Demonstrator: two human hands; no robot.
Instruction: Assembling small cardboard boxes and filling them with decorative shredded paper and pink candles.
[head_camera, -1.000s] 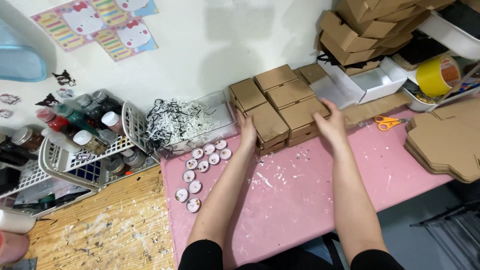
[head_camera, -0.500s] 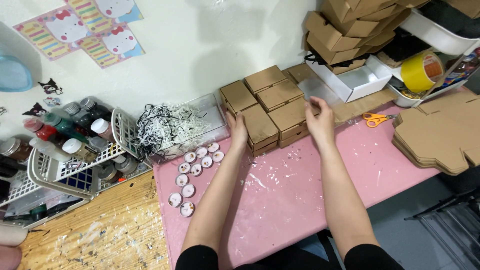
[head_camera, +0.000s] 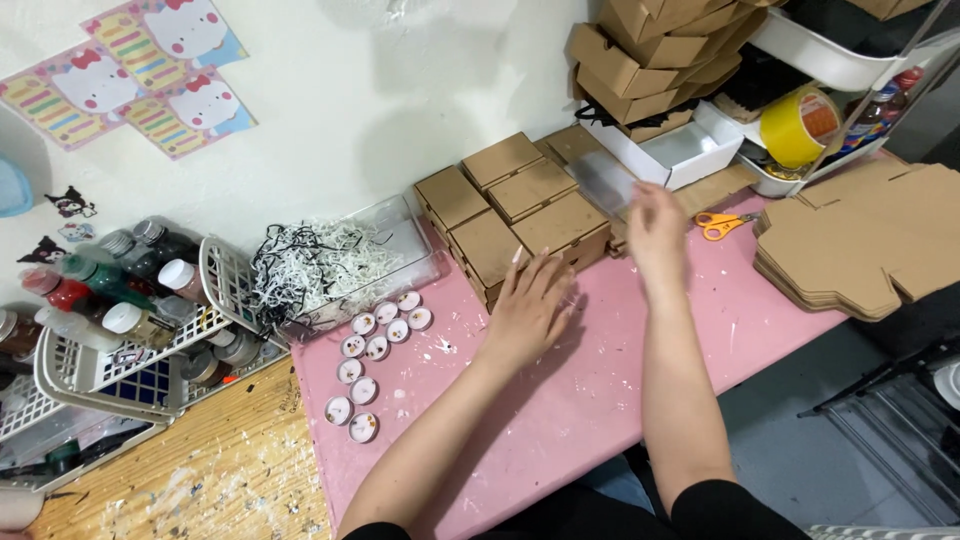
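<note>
The left hand (head_camera: 528, 310) lies flat, fingers spread and empty, on the pink worktop (head_camera: 600, 400), touching the front of the cluster of closed brown boxes (head_camera: 520, 205) by the wall. The right hand (head_camera: 655, 232), blurred, hovers just right of them; its fingers look loosely open. Orange scissors (head_camera: 720, 224) lie beyond.

- The left hand (head_camera: 528, 308) lies palm down, fingers stretched forward and a little spread, nothing held in its grip.
- The left forearm is bare and runs up from the lower edge, slanting to the right.
- The right hand (head_camera: 655, 232) is raised and blurred, fingers loosely open; whether it holds anything cannot be told.
- The right forearm is bare, nearly upright in view, with a dark sleeve at the elbow.
</note>
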